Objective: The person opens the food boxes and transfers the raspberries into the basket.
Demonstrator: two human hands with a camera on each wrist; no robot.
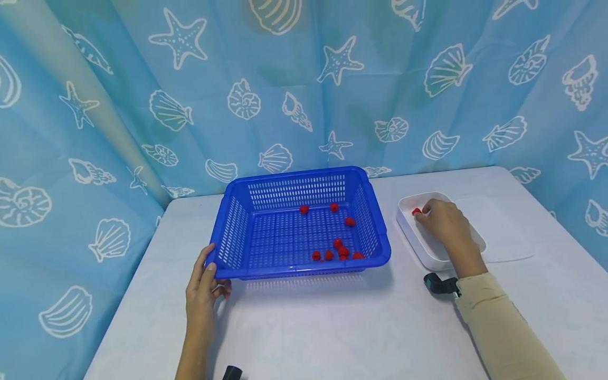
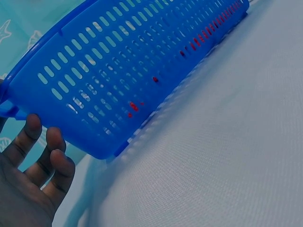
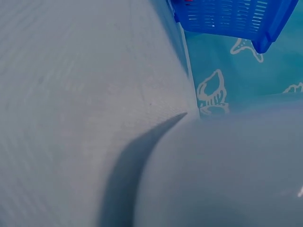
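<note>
Left hand [image 1: 203,289] gripped the near left corner of the blue perforated plastic basket [image 1: 266,264], thumb laid over the rim, fingers [image 2: 51,156] curled beneath the corner. Seen from the left wrist, held that corner slightly raised off the white table [image 1: 332,327], with the basket's slotted wall slanting away above the surface.

Right hand [image 1: 444,224] reached into the white rectangular plastic tray [image 1: 407,232], just to the right of the basket, well apart from the left hand. Fingertips pinched, or at least touched, one small red berry-like piece [image 1: 416,211] near the tray's far left corner; cannot tell for sure from the head view whether fully gripped or merely touched. Fingers bent downward, not spread. Nothing of the hand shown in the right wrist view, only table, a pale blurred surface and a corner of the basket [image 3: 236,19].

Scattered on the basket floor: about ten more small red pieces [image 1: 338,252], most clustered toward the near right side, three further back [image 1: 334,207].

Behind the table, hung a light blue curtain printed with white shells and starfish [image 1: 304,79]. Beige sleeve [image 1: 503,327] covered the right forearm, black wrist-worn camera [image 1: 440,285] just beside it.
</note>
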